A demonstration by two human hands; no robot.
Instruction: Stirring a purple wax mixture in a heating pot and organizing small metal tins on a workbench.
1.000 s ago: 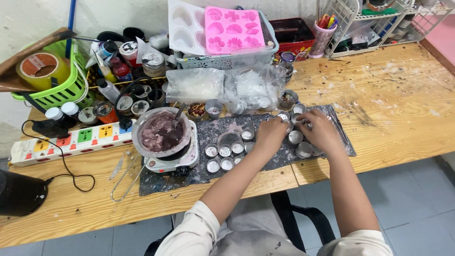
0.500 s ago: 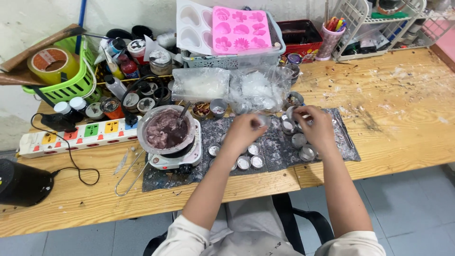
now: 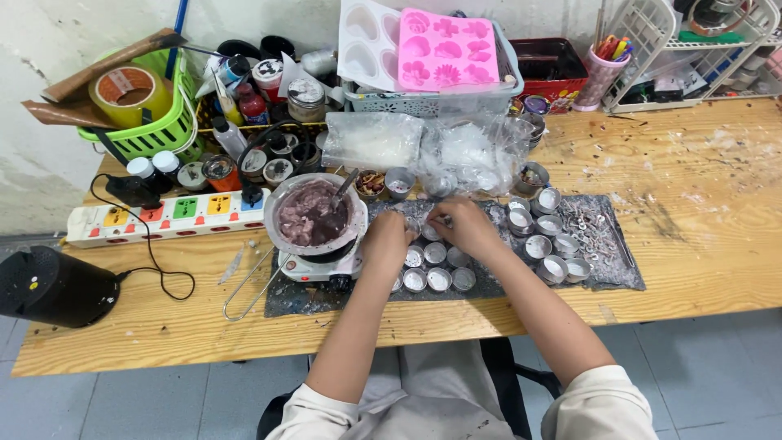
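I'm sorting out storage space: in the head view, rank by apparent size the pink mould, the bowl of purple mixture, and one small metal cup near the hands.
1. pink mould
2. bowl of purple mixture, close to the mould, so unsure
3. small metal cup, clearly smallest

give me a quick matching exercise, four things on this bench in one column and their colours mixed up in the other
Things:
1. mould
2. basket
3. tape roll
4. speaker

Colours:
a. black
b. pink
c. green
d. yellow-brown

Pairs: 1-b, 2-c, 3-d, 4-a
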